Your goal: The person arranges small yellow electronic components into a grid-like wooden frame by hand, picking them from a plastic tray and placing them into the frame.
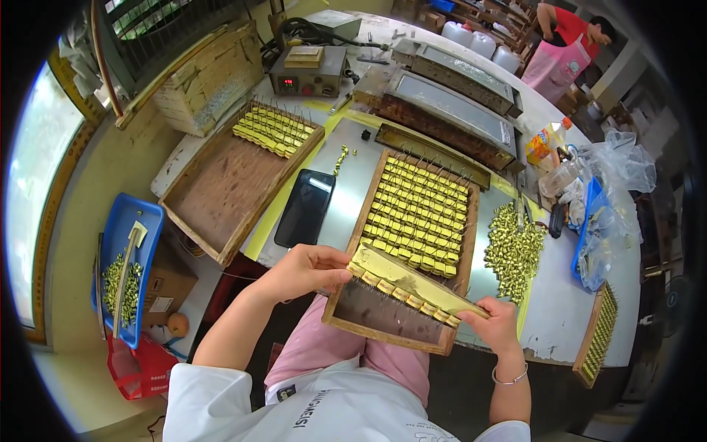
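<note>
My left hand [305,274] pinches one end of a long, flat yellowish bar [401,276], while my right hand [492,324] grips the other end. A row of small yellow blocks [405,296] with thin wire legs lines the bar's lower edge. Both hands hold the bar tilted, above the near part of a wooden tray [387,337]. Behind it, several rows of similar yellow blocks [416,214] with upright wires fill the tray's far part. The tray's bare brown bottom shows below the bar. Fingertips under the bar are partly hidden.
Left of the tray lie a black phone [305,208] and a second wooden tray [221,169], part-filled with blocks. A pile of small brassy pieces [513,250] is at right. Metal-topped units [453,110] and a control box [309,71] stand behind. A person [563,48] bends farther back.
</note>
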`<state>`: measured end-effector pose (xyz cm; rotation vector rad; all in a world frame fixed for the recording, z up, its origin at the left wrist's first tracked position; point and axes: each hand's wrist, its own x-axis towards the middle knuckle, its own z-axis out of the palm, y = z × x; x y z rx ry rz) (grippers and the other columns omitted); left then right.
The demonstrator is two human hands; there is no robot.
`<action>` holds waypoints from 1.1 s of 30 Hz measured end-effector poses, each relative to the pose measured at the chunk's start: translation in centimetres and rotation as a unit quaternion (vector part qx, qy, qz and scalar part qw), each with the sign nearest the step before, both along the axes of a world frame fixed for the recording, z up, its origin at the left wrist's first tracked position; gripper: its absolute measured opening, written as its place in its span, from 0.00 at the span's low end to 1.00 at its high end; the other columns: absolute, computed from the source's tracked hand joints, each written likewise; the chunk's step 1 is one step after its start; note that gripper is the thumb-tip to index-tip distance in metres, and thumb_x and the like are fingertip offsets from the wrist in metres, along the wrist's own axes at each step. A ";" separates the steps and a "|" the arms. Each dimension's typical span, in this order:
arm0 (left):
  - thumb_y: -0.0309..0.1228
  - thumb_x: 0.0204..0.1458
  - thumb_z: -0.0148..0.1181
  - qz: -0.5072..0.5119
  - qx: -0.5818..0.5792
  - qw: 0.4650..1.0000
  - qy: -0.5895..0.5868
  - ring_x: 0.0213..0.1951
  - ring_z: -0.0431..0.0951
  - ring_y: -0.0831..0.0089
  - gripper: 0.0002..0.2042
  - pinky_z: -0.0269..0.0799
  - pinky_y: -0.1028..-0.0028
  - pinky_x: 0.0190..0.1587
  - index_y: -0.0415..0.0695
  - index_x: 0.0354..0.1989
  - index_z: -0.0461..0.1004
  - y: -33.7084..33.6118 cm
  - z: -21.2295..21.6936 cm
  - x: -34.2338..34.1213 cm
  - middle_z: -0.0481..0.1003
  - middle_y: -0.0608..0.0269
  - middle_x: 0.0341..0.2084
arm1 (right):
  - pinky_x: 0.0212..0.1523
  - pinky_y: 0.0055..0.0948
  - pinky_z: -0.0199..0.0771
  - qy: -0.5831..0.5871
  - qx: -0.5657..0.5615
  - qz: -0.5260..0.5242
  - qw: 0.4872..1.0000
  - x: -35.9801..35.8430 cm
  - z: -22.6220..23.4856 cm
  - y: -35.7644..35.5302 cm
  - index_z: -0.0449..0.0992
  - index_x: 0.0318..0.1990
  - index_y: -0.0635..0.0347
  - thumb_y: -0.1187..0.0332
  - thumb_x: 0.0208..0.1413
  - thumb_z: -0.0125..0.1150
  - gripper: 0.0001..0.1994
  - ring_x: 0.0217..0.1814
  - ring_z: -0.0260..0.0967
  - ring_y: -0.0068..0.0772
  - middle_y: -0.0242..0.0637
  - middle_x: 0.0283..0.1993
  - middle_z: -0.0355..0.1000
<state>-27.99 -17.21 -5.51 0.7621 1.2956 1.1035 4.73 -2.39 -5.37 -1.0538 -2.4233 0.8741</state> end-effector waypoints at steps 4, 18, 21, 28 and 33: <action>0.30 0.50 0.60 -0.005 -0.040 0.999 0.019 0.33 0.74 0.79 0.14 0.72 0.78 0.35 0.36 0.43 0.73 0.1 1.4 0.0 0.76 0.63 0.32 | 0.14 0.18 0.57 0.004 -0.025 -0.002 1.000 0.3 0.0 -0.3 0.71 0.18 0.64 0.67 0.39 0.71 0.13 0.13 0.57 0.14 0.28 0.11 0.62; 0.27 0.46 0.63 0.009 -0.004 0.999 0.038 0.32 0.75 0.77 0.12 0.71 0.78 0.38 0.33 0.37 0.75 2.4 2.2 1.4 0.77 0.60 0.29 | 0.14 0.26 0.60 0.007 0.009 -0.002 1.000 0.3 1.6 0.6 0.73 0.19 0.63 0.59 0.38 0.71 0.16 0.11 0.60 0.28 0.37 0.12 0.65; 0.27 0.48 0.61 0.021 0.016 1.000 0.015 0.33 0.75 0.77 0.13 0.71 0.77 0.38 0.34 0.40 0.73 2.6 2.7 2.3 0.76 0.61 0.32 | 0.14 0.25 0.60 0.031 0.010 -0.027 0.999 0.9 2.5 0.6 0.74 0.20 0.63 0.59 0.37 0.72 0.16 0.11 0.61 0.26 0.37 0.13 0.66; 0.27 0.48 0.61 0.084 0.050 0.991 -0.088 0.37 0.75 0.74 0.18 0.74 0.75 0.35 0.36 0.47 0.67 4.0 3.6 7.0 0.74 0.61 0.38 | 0.15 0.21 0.56 0.040 0.025 -0.038 0.998 0.5 4.8 0.2 0.73 0.20 0.64 0.66 0.38 0.72 0.13 0.14 0.55 0.16 0.30 0.13 0.63; 0.28 0.47 0.62 0.062 0.016 0.992 -0.113 0.35 0.76 0.74 0.16 0.75 0.77 0.32 0.35 0.43 0.69 4.0 3.5 8.2 0.75 0.60 0.36 | 0.14 0.21 0.57 0.052 0.100 -0.015 0.993 1.1 5.0 -0.2 0.73 0.18 0.64 0.66 0.36 0.73 0.14 0.12 0.58 0.19 0.33 0.12 0.63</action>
